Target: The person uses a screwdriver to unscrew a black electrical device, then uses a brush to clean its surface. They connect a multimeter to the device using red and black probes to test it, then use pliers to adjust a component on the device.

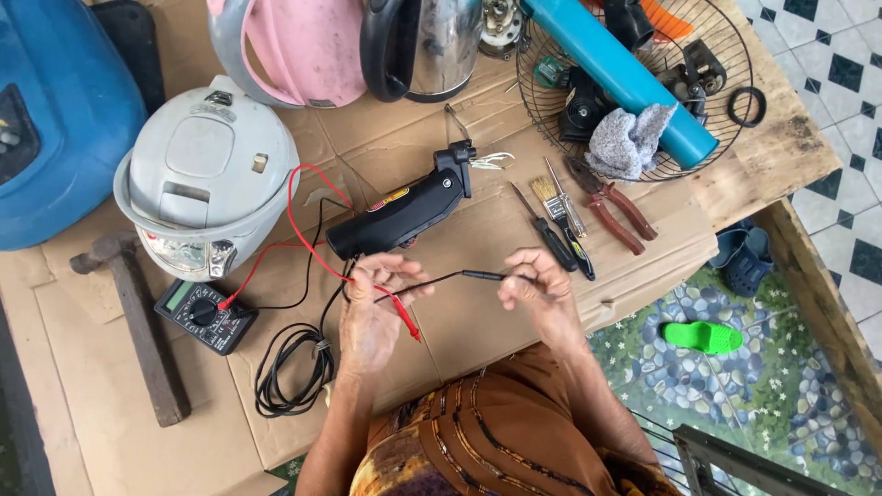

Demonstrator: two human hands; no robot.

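Observation:
My left hand (372,317) pinches the red probe (401,312) of a multimeter (204,315) together with a black cord near the base of a black handheld tool (404,211). My right hand (542,292) grips the tip end of the black probe (478,275), whose lead runs back to my left hand. Red and black leads loop from the meter across the cardboard-covered table (478,340). A coiled black cable (294,372) lies just left of my left wrist.
A grey rice cooker (207,174) stands left, with a hammer (138,326) below it. A pink appliance (294,46) and a steel kettle (427,46) are at the back. Screwdriver, brush and red pliers (611,216) lie right, below a fan grille (634,83) holding a blue tube.

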